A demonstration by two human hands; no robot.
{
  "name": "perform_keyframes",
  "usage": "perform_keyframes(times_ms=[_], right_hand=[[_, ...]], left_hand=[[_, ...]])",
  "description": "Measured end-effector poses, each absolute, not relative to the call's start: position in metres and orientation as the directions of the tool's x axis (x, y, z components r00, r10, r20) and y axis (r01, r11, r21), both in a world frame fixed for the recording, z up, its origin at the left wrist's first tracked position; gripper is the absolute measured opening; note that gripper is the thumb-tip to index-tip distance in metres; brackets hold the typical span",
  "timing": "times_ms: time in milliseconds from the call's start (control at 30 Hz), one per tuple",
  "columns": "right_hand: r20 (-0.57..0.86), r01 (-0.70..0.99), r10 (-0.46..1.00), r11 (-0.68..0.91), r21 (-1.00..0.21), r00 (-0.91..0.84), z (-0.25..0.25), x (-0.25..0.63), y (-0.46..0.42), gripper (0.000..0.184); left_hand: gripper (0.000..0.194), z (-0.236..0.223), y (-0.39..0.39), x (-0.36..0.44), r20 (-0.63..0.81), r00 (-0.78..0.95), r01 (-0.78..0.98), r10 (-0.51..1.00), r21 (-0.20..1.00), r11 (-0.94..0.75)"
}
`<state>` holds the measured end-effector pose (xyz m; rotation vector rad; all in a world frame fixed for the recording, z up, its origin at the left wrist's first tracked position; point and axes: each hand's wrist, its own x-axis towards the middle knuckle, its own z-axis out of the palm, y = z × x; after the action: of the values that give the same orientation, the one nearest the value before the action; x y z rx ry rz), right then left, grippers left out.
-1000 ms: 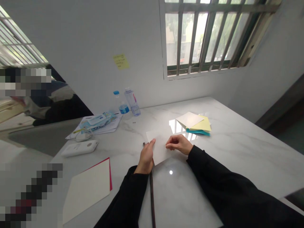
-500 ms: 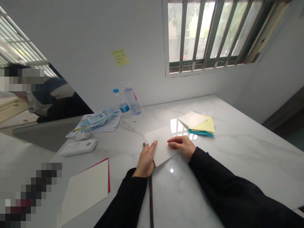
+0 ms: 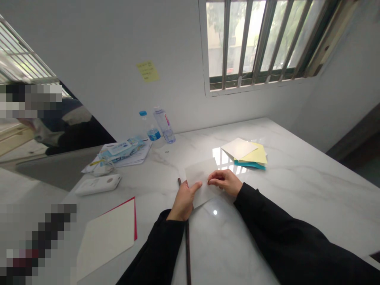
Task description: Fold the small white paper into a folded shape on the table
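Note:
A sheet of white paper (image 3: 199,172) lies on the marble table, held between both hands. My left hand (image 3: 184,201) grips its lower left side, with the thumb across the top. My right hand (image 3: 223,182) pinches the right part of the sheet between curled fingers and thumb. Beneath my left hand, a thin dark rod (image 3: 187,249) lies on the table and runs toward me, its middle partly hidden by that hand and wrist. Black sleeves cover both forearms.
A stack of white, yellow and teal paper (image 3: 247,155) lies ahead to the right. To the left are a cream board on red backing (image 3: 107,237), a white power bank (image 3: 97,184), printed papers (image 3: 118,155) and several plastic bottles (image 3: 163,126). The marble table (image 3: 297,198) extends right.
My left thumb has moved right across the sheet. My right fingers have curled from lying flat into a pinch. The sheet has turned slightly, and the view has shifted a little.

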<state>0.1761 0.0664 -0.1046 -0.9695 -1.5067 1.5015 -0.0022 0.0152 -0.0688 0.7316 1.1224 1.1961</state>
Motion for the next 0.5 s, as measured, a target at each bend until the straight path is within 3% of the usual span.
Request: perform_keyframes(times_ms=[200, 500], right_hand=[[0.063, 0.075, 0.926, 0.097, -0.992, -0.371, -0.1087, 0.1792, 0.0710, 0.024], [0.043, 0.124, 0.924, 0.097, -0.987, -0.381, -0.1085, 0.1813, 0.0712, 0.024]], left_hand=[[0.032, -0.0699, 0.0148, -0.0007, -0.290, 0.000, -0.336, 0.957, 0.901, 0.273], [0.028, -0.0695, 0.0150, -0.0003, -0.288, -0.009, -0.277, 0.958, 0.921, 0.275]])
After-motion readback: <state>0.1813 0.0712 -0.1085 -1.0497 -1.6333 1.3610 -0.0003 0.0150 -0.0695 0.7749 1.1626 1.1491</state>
